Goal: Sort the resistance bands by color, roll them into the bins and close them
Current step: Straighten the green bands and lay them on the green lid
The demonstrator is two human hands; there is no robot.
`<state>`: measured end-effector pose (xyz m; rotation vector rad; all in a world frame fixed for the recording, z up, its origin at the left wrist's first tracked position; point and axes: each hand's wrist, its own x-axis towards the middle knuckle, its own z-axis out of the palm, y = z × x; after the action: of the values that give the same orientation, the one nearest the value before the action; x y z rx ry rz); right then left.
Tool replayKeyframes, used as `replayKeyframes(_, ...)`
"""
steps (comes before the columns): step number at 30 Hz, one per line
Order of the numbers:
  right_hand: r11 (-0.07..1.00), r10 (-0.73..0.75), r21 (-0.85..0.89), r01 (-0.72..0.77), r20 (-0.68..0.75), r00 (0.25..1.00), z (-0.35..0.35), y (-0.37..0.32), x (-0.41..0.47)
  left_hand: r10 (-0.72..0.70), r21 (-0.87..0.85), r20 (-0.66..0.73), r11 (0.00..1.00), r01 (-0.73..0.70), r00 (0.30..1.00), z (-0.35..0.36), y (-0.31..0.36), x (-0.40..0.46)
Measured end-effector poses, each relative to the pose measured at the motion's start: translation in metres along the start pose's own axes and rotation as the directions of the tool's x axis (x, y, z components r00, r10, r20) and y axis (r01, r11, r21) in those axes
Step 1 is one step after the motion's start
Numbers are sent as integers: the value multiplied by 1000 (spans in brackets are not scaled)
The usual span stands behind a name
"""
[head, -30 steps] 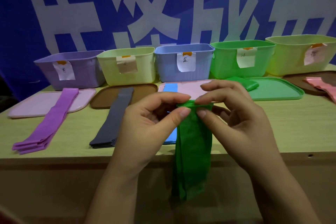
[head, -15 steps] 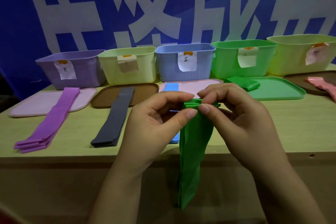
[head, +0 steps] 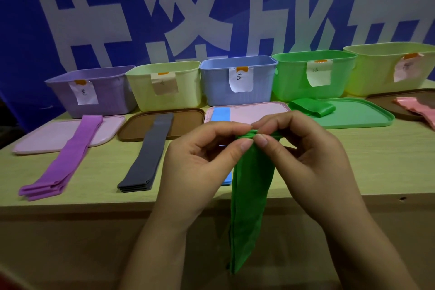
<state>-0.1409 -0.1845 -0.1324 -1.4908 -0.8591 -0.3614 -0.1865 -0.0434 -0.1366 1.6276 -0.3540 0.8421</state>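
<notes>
A green resistance band (head: 249, 198) hangs down in front of the table edge. Its top end is rolled into a small coil. My left hand (head: 200, 162) and my right hand (head: 303, 155) both pinch that coil between thumb and fingers. Behind them a blue band (head: 220, 114) lies partly hidden by my hands. A purple band (head: 63, 160) and a dark grey band (head: 148, 155) lie flat at the left. A folded green band (head: 312, 106) rests on the green lid (head: 357, 115). Pink bands (head: 416, 108) lie at the far right.
Five open labelled bins stand along the back: purple (head: 106, 94), pale yellow (head: 186, 87), blue (head: 214, 85), green (head: 292, 80) and yellow-green (head: 374, 70). Lids lie in front of them: pink (head: 47, 134), brown (head: 188, 120), pink (head: 254, 110) and brown (head: 386, 99). A blue banner hangs behind.
Both hands have kept turning the top of the green band, so the coil is thicker and the hanging tail narrower and more twisted. The other bands and bins have not moved.
</notes>
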Motion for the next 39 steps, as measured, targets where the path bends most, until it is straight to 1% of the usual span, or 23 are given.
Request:
replayKeyframes(3,1000,3,3,-3,-30,1000,2,0,-1,32,-3,-15,999,-32,999,2,1,0)
replayKeyframes(6,1000,-5,17,6,-62,998,4,0,-2,31,-26,-57,999,-33,998,2,0,0)
replayKeyframes(8,999,-33,21,35,-74,997,5,-2,0,-18,-121,-37,993,14,999,0,-3,2)
replayKeyframes(10,996,-65,55,68,-57,996,5,-8,3,-152,-319,67,933,165,986,-2,-7,6)
replayKeyframes(11,993,-83,80,85,-28,996,5,-12,5,-228,-393,157,878,273,961,-2,-8,8)
replayKeyframes(12,990,-107,90,106,8,994,5,-15,7,-284,-429,254,824,371,925,-3,-10,10)
replayKeyframes(13,989,-123,84,119,42,992,4,-18,10,-305,-450,346,776,443,887,-2,-10,12)
replayKeyframes(14,991,-117,76,112,67,991,4,-20,13,-291,-475,418,737,481,860,-1,-10,12)
replayKeyframes(16,995,-65,85,58,81,995,3,-20,19,-237,-519,488,695,498,840,3,-6,12)
replayKeyframes(19,993,-1,114,-3,39,999,1,-18,24,-242,-465,500,735,493,832,12,0,14)
replayKeyframes(21,971,91,218,-96,35,995,1,-13,22,-258,-444,487,750,490,835,18,1,15)
replayKeyframes(23,925,198,321,-205,53,979,5,-3,19,-250,-479,468,734,481,848,20,1,16)
replayKeyframes(25,852,282,419,-313,136,950,12,11,10,-231,-540,455,696,473,860,19,0,17)
replayKeyframes(26,814,281,466,-346,204,938,16,19,5,-233,-559,439,686,467,868,16,-1,17)
replayKeyframes(27,779,243,513,-360,283,928,19,25,-1,-238,-565,421,687,458,875,15,-2,18)
replayKeyframes(28,736,211,556,-386,353,911,22,27,-6,-238,-560,403,700,444,884,14,-2,19)
replayKeyframes(29,700,213,572,-427,404,890,23,29,-10,-229,-549,390,720,424,892,14,-2,19)
replayKeyframes(30,686,234,559,-466,437,869,23,28,-13,-217,-531,380,745,404,899,15,-1,19)
replayKeyframes(32,704,314,469,-533,467,826,21,27,-15,-207,-464,380,801,379,902,13,0,20)
replayKeyframes(34,723,394,336,-604,518,760,21,26,-18,-212,-340,395,870,357,894,8,1,23)
replayKeyframes(35,724,408,287,-627,555,725,21,26,-19,-221,-273,412,896,351,884,4,2,25)
replayKeyframes(37,701,380,283,-655,628,679,22,27,-22,-258,-197,460,903,381,850,-1,1,27)
replayKeyframes(39,659,339,333,-674,669,662,20,24,-22,-275,-214,520,875,435,808,-4,-1,26)
